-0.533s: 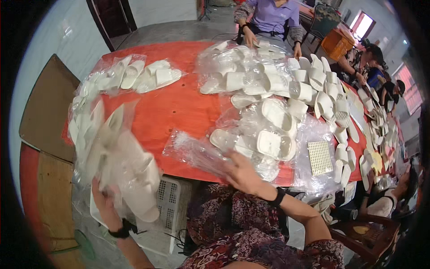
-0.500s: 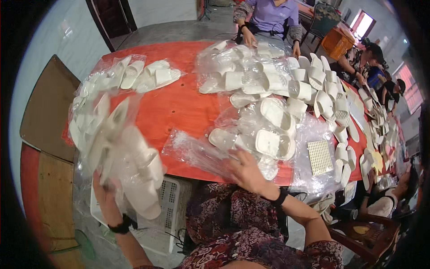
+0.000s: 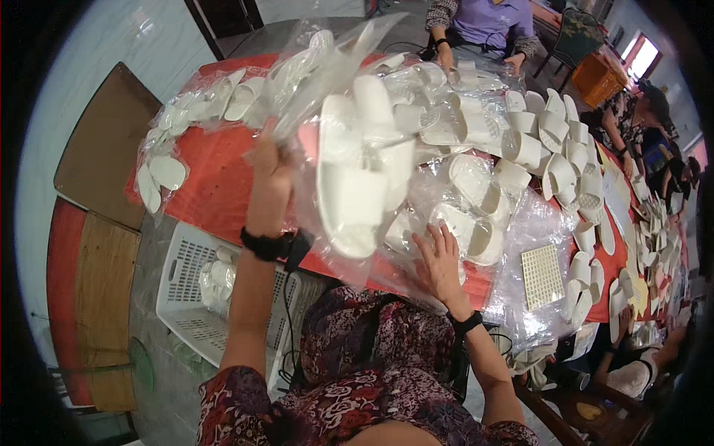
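Observation:
My left hand [image 3: 271,171] is raised over the table, closed on the edge of clear bags that hold white slippers [image 3: 353,197]. The bundle hangs to the right of that hand, blurred in places, and covers part of the table. My right hand [image 3: 442,271] lies with its fingers spread at the near edge of the table, touching clear plastic and beside more bagged slippers [image 3: 465,230]. What is under its palm cannot be made out.
A white plastic basket [image 3: 181,256] below the table's left side holds a few bagged slippers [image 3: 221,279]. The red tabletop [image 3: 219,167] carries piles of white slippers [image 3: 561,175] and a sheet of small pale labels [image 3: 543,277]. A person [image 3: 491,26] works across the table.
My left hand has carried the bagged slippers from the left edge, above the basket, up and right over the table. My right hand stays near the near edge. The view has shifted.

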{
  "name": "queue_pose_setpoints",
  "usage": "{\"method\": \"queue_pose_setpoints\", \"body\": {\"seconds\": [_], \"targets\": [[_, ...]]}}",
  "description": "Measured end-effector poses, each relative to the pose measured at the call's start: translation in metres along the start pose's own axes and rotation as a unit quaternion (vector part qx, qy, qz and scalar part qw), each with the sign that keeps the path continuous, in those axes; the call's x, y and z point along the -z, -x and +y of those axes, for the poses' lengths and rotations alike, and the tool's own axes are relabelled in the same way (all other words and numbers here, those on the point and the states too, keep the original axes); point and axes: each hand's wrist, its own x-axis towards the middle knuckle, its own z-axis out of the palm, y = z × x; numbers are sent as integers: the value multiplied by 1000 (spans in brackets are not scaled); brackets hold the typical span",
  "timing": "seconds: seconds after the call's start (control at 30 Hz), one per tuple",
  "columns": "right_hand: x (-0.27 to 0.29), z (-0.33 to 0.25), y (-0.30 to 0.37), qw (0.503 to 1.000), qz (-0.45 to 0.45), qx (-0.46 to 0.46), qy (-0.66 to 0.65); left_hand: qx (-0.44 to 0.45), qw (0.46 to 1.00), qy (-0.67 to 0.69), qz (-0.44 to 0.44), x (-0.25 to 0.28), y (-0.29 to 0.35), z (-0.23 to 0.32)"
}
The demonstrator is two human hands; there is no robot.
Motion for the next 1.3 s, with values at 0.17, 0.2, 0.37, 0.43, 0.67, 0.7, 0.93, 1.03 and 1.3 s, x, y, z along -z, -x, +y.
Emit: {"method": "queue_pose_setpoints", "body": {"seconds": [0.17,0.2,0.37,0.43,0.67,0.7,0.93,1.03,1.3], "targets": [[-4,4,-3,1000,8,5,-17,300,815,453,198,-73,-62,-74],[-8,3,-5,1000,10,6,-24,324,803,471,171,-77,-57,-104],[-18,5,-10,1000,13,-5,-23,283,924,184,179,-93,-16,-178],[-20,4,-12,1000,7,-17,-21,296,931,172,123,-73,-9,-195],[-21,8,-17,1000,11,7,16,315,917,244,27,-41,29,-167],[-20,10,-18,998,2,19,52,331,923,191,31,-37,28,-188],[-4,-4,-21,997,-31,-2,64,297,942,54,147,-12,78,-157],[26,-39,-26,988,-107,-39,104,282,931,205,109,58,105,-140],[92,-182,-96,969,-223,17,-110,372,842,58,386,244,231,-200]]}}
